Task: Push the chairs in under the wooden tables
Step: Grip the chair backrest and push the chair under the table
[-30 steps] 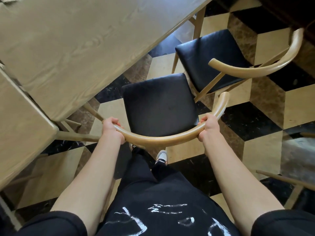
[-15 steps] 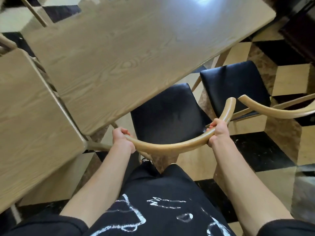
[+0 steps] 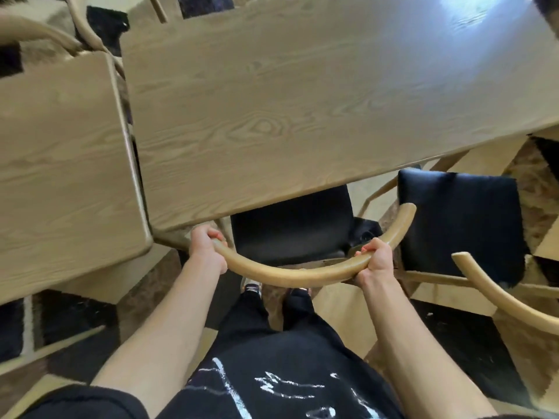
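A chair with a black seat [image 3: 290,225] and a curved wooden back rail [image 3: 290,273] stands in front of me. About half of its seat lies under the edge of the large wooden table [image 3: 302,101]. My left hand [image 3: 207,246] grips the left end of the rail. My right hand [image 3: 375,261] grips the rail's right part. A second chair with a black seat [image 3: 459,222] stands to the right, its seat out from under the table, its curved rail [image 3: 499,297] at the right edge.
A second wooden table [image 3: 60,164] sits at the left, a narrow gap from the large one. More chair backs [image 3: 39,31] show at the top left beyond the tables. The floor [image 3: 472,337] is a black, cream and brown cube pattern. My feet stand just behind the chair.
The chair has slid forward under the large table, so less of its black seat shows. Both hands have kept their grip on the rail, and I have stepped closer.
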`<control>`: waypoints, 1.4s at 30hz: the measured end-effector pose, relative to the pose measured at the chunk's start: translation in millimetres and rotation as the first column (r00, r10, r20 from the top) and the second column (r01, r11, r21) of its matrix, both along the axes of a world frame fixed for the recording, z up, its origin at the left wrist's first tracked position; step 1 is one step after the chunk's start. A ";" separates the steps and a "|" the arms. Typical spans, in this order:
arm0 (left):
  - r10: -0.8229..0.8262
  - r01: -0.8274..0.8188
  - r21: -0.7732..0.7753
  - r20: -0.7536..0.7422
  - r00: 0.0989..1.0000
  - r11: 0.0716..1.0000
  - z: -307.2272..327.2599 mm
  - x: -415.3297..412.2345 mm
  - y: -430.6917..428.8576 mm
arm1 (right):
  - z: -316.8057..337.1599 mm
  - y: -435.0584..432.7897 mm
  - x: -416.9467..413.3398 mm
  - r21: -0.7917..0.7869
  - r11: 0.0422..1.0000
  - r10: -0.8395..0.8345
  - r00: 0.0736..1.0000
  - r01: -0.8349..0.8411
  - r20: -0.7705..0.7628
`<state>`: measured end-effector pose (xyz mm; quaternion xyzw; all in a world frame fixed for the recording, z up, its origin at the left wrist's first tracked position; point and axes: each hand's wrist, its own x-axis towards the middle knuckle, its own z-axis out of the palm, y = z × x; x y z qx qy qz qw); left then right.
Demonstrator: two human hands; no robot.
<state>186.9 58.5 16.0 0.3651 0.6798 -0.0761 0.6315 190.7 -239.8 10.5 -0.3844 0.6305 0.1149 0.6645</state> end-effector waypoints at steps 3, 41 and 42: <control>0.052 -0.052 0.028 0.008 0.999 0.998 -4.0 2.9 2.7 | -7.3 3.9 14.4 0.035 0.999 0.008 1.000 -0.008 0.016; -0.126 0.135 -0.063 0.131 0.983 0.989 -46.0 -41.6 31.8 | -25.8 0.3 7.7 0.007 0.955 0.297 0.955 -0.297 0.021; -0.134 0.142 -0.052 0.129 0.982 0.988 -44.0 -41.9 32.1 | -24.7 -0.9 5.8 -0.011 0.952 0.306 0.952 -0.305 0.011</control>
